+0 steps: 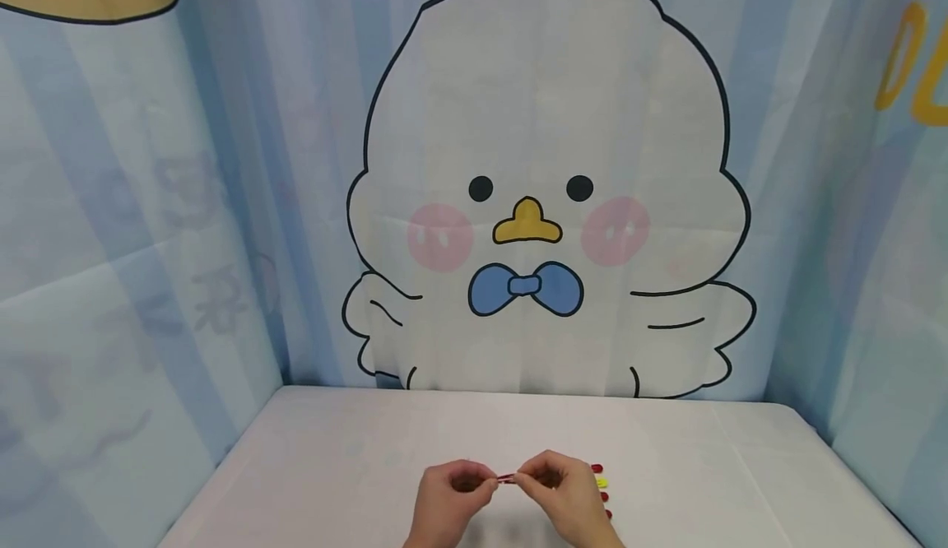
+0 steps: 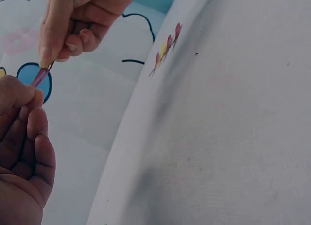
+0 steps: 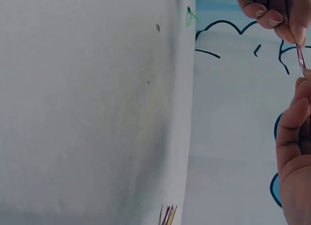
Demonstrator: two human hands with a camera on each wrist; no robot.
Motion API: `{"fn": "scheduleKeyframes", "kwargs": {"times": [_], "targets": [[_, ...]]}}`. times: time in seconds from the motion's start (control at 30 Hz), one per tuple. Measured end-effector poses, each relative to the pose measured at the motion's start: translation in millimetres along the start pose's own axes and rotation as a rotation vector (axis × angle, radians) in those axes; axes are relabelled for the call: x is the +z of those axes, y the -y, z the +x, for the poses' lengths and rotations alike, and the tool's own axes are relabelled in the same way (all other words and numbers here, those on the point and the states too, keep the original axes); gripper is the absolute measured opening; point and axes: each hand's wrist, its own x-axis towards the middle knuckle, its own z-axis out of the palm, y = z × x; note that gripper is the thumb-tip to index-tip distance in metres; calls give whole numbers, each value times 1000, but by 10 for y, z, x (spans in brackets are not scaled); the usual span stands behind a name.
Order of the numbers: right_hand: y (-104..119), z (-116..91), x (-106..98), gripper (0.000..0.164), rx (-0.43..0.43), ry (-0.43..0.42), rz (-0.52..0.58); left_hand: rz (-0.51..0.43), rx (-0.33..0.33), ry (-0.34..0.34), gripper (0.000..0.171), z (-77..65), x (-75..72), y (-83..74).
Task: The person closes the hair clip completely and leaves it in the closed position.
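Note:
A dark red snap hair clip is stretched between both hands above the white table. My left hand pinches one end of it between thumb and forefinger, while the right hand pinches the other. In the left wrist view the clip looks slightly parted into thin strips. The right wrist view shows its narrow middle, with both ends hidden by fingertips. Beside the right hand lie several more clips in a row: red ones and a yellow one. The right hand partly covers this row.
The white tabletop carries a few small dark specks and a green mark. Behind it hangs a curtain with a cartoon bird. More striped curtain closes off the sides.

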Motion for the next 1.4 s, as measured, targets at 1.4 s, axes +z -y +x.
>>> {"fn": "scheduleKeyframes", "kwargs": {"times": [1.4], "targets": [[-154,107,-141,17,-499,-6,-202,-107,32,28,25,132,-236,92]]}}
